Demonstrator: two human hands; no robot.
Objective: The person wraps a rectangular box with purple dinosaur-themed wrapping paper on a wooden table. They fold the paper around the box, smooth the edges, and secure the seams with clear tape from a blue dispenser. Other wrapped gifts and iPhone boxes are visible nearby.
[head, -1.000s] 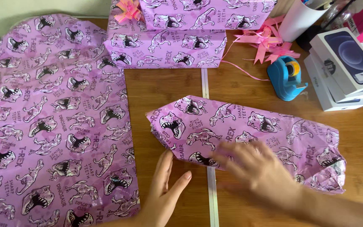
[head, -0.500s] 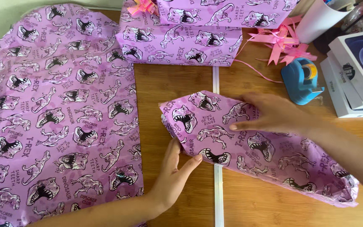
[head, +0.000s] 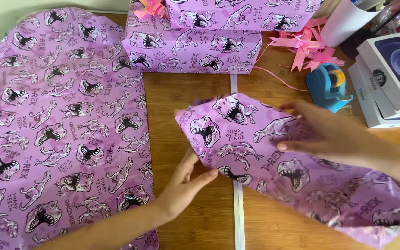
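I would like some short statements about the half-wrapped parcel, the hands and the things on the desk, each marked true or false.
1. The right hand lies flat on top of the half-wrapped parcel. True.
2. The left hand holds the tape dispenser. False: it touches the parcel's folded near end; the blue tape dispenser stands alone further back.
3. A loose sheet of purple dinosaur paper lies to the left of the parcel. True.
4. The pink ribbon bows sit on the parcel under the hands. False: they lie on the wooden desk beside the stacked wrapped boxes.
5. The white boxes at the right are wrapped. False: they are bare.
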